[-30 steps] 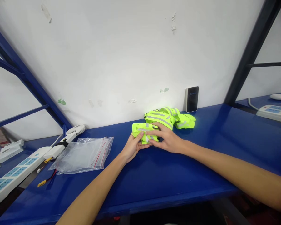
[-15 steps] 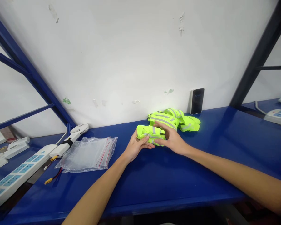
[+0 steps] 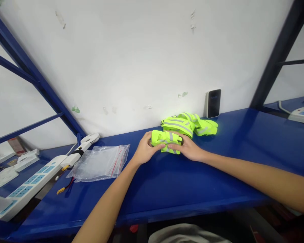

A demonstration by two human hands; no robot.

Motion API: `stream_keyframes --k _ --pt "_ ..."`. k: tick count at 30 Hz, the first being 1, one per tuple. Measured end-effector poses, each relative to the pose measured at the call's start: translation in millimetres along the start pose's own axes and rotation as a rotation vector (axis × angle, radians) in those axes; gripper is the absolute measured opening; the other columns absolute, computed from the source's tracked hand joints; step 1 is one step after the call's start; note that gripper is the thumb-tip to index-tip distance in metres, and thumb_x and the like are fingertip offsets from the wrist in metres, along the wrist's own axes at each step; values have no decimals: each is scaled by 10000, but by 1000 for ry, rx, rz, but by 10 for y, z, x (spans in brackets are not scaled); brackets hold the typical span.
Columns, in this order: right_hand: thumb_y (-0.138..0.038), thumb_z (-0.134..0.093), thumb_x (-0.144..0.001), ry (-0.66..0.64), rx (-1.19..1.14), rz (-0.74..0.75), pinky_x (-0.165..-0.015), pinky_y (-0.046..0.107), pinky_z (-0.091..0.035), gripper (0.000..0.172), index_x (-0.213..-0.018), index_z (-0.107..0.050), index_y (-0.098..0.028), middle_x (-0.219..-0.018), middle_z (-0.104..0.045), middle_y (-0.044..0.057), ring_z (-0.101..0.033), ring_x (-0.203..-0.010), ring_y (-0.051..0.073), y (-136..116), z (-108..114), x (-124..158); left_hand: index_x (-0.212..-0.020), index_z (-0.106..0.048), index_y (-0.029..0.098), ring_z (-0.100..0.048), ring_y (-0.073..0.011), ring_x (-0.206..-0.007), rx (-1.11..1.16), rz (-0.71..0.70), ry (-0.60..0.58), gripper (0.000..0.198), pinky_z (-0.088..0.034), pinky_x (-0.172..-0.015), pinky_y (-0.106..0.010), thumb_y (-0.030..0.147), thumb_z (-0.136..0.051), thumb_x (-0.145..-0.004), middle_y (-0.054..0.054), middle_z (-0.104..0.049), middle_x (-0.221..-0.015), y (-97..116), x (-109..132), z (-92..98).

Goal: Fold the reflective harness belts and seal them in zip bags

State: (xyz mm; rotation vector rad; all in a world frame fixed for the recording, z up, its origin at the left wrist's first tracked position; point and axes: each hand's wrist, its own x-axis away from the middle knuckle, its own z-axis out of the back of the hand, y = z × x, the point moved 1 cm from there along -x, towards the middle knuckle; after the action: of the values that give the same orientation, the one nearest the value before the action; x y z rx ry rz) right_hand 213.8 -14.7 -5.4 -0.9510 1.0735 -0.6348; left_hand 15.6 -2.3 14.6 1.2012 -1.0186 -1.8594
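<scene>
Grip shifts
The right hand (image 3: 190,149) leaves the folded vest (image 3: 167,139) top, now clasping its end opposite the left hand (image 3: 144,152).

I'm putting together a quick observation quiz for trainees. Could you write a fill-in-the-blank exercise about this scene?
1. The left hand and right hand grip one folded neon bundle; the shelf under them is painted ____.
2. The clear zip bags lie on the person's ____ side of that bundle.
3. The dark phone stands leaning against the white ____.

Missing words: blue; left; wall.
</scene>
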Motion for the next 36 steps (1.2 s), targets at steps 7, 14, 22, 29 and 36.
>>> stream_keyframes --k 7,14,22,29,36 --pt "-347 -669 -846 105 -15 -21 -1035 451 -470 599 -1410 -471 -300 -1427 -522 46 -523 -1279 273 54 4 -22 -1073 -633 198 -622 -231 -779 -640 174 5 443 -440 -715 -313 568 -517 -859 -67 -680 -840 514 108 727" --pt "-309 -658 -855 -70 -15 -24 -1023 425 -474 591 -1413 -470 -253 -1307 -618 57 -592 -1190 257 -8 -6 -5 -657 -534 195 -597 -285 -717 -1301 605 -309 416 -366 -665 -339 542 -409 -850 -96 -628 -726 477 738 1646" --pt "-295 -720 -767 165 -79 -131 -1008 424 -472 520 -1270 -603 -233 -1265 -651 45 -589 -1185 288 28 -38 -2 -689 -511 203 -542 -199 -613 -1300 235 130 259 -270 -562 -282 335 -376 -867 -30 -595 -642 709 76 741" --pt "-228 -722 -705 401 -301 -237 -1016 447 -460 454 -1154 -664 -256 -1207 -691 25 -594 -1184 300 117 -13 -29 -743 -553 206 -615 -210 -691 -1142 216 71 255 -271 -570 -282 275 -363 -898 -44 -633 -704 -165 -220 -48" --pt "-206 -737 -694 385 -439 -330 -964 426 -500 512 -1194 -632 -243 -1195 -697 39 -635 -1121 293 94 -38 -42 -704 -494 210 -584 -192 -639 -1015 171 9 234 -251 -563 -275 294 -406 -904 -6 -584 -631 -336 -95 76"
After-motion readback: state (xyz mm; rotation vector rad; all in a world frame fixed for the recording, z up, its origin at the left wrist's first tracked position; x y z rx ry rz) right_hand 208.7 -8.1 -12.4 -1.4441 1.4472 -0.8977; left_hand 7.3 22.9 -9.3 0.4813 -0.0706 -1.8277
